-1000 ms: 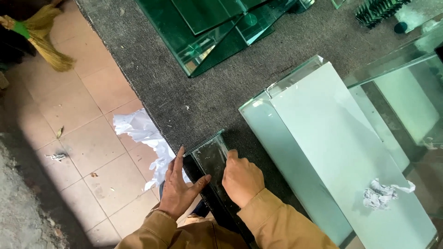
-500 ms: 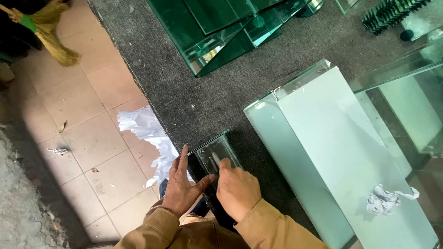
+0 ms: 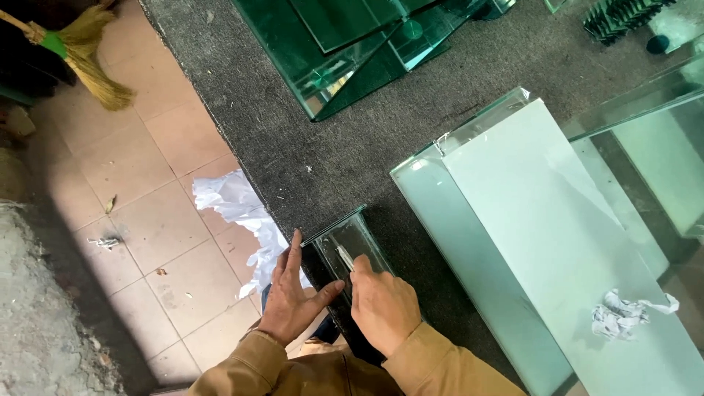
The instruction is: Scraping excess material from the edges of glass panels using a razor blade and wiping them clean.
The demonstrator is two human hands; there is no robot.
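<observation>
Lower centre: small glass strip [image 3: 350,253] steadied by flat, spread left hand [image 3: 292,301]; thin blade [image 3: 345,258] gripped in right hand [image 3: 383,306], scraping apparently unfinished.

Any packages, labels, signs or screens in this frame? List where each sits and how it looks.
No labels, signs or screens show.
White sheet: long rectangle lying on the large glass panel at right, possibly wrapping.
Crumpled white paper: small wad on that sheet, near its lower right end.
Torn white paper: ragged piece on the tiled floor, beside the left hand.
</observation>
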